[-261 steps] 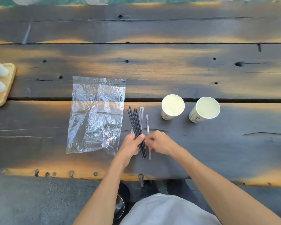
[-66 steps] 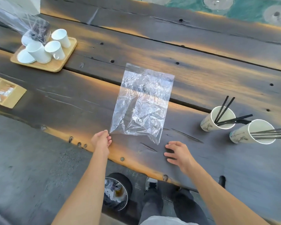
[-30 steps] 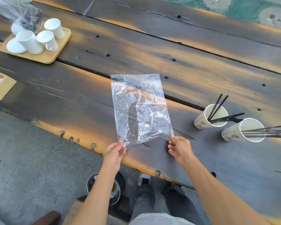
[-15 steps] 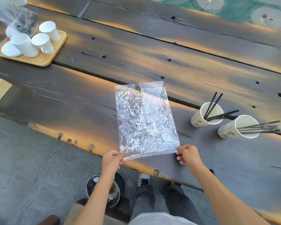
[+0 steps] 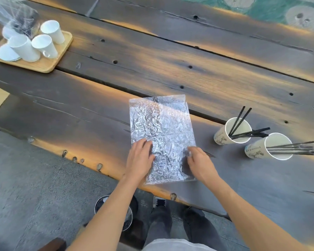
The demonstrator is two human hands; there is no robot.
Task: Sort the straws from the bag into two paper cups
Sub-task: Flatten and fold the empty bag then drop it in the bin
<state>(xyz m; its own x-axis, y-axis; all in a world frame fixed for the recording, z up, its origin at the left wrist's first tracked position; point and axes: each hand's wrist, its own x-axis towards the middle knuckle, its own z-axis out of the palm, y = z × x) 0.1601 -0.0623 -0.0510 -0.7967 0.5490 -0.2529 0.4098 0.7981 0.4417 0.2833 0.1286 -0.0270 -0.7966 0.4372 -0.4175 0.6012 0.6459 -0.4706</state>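
A person is leaning over a dark, weathered wooden tabletop (image 5: 188,57), both hands lying flat and released, palms down and gripping nothing, on an empty clear plastic bag (image 5: 161,124). The left hand (image 5: 140,160) is pressing on the bag's near left side, while the right hand (image 5: 200,163) is resting on its near right side, fingers spread. The crinkled bag is lying flat between and beyond the hands, its near edge sitting close to the tabletop's front edge.

Off to the right of the right hand, two paper cups are standing side by side. The nearer-in cup (image 5: 225,136) is holding the black straws (image 5: 243,129), which are fanning out over its rim. The cup just beyond it to the right (image 5: 257,151) is holding the wrapped straws (image 5: 295,147), which are leaning out to the right.

Far to the left of the left hand, toward the far side, a wooden tray (image 5: 49,66) is carrying white mugs (image 5: 43,45) and a crumpled clear wrapper (image 5: 16,17). Below the tabletop edge, the person's dark trousers and shoes are showing above the grey floor (image 5: 34,196).
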